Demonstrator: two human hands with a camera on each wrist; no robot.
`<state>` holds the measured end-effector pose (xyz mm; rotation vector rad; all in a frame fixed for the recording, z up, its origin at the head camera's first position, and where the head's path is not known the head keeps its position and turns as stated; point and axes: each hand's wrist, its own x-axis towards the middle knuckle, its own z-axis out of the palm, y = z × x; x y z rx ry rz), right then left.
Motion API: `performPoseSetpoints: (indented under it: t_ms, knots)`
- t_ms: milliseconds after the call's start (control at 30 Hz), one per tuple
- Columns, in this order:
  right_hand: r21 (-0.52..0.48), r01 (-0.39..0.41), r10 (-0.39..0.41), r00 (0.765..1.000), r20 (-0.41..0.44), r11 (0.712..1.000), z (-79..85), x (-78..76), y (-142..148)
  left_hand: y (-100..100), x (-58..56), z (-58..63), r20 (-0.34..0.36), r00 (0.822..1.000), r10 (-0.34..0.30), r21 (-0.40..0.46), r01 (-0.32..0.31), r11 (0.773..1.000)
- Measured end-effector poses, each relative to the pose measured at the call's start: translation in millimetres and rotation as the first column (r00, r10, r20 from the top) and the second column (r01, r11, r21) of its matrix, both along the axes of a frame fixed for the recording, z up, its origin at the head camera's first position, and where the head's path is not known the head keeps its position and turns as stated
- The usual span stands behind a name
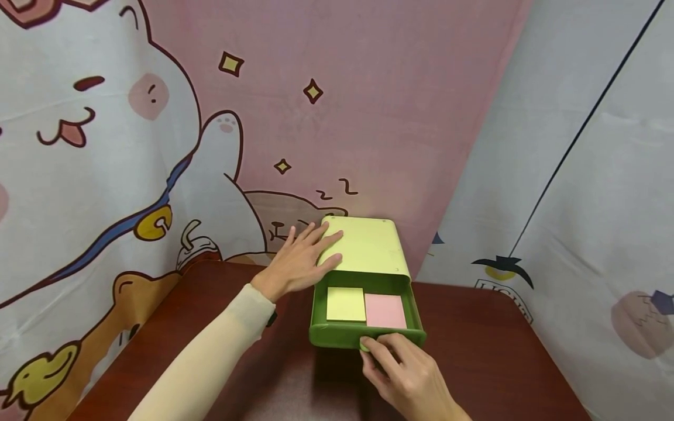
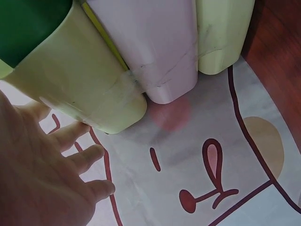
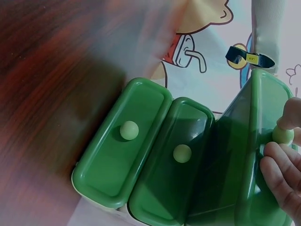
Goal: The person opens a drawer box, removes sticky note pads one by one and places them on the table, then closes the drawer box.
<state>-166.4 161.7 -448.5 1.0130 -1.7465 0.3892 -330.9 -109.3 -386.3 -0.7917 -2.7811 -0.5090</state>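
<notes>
A small drawer cabinet (image 1: 365,245) with a pale yellow-green shell stands on the table. Its green top drawer (image 1: 367,337) is pulled out. Inside lie a yellow sticky note pad (image 1: 345,304) and a pink sticky note pad (image 1: 385,310), side by side. My right hand (image 1: 408,377) pinches the round knob (image 3: 282,135) on that drawer's front. My left hand (image 1: 300,260), fingers spread and straight, rests against the upper left edge of the cabinet. In the right wrist view, the other two drawers (image 3: 124,165) are pushed in, each with a pale round knob (image 3: 182,153).
The dark red-brown table (image 1: 474,339) extends to both sides of the cabinet. A cartoon-printed cloth (image 1: 395,105) hangs behind it. From the left wrist, the cabinet's side shows yellow and pale lilac sections (image 2: 160,52) with clear tape across them.
</notes>
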Motion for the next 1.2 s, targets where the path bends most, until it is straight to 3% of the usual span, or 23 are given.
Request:
performPoseSetpoints:
  t_ms: [433,700,1200]
  knots:
    - [0.007,-0.009,0.01,0.999,-0.042,1.0,-3.1,3.9,-1,0,0.7,-1.2,-0.002,1.0,-0.001,-0.001,0.001,1.0]
    - [0.009,-0.001,0.001,1.0,-0.011,1.0,-12.6,5.5,1,0,0.9,-1.4,-0.003,1.0,0.007,0.004,-0.007,1.0]
    - [0.007,-0.003,0.004,0.999,-0.039,1.0,-18.4,10.0,1,2,-2.5,-6.1,-0.028,1.0,0.011,0.017,-0.01,1.0]
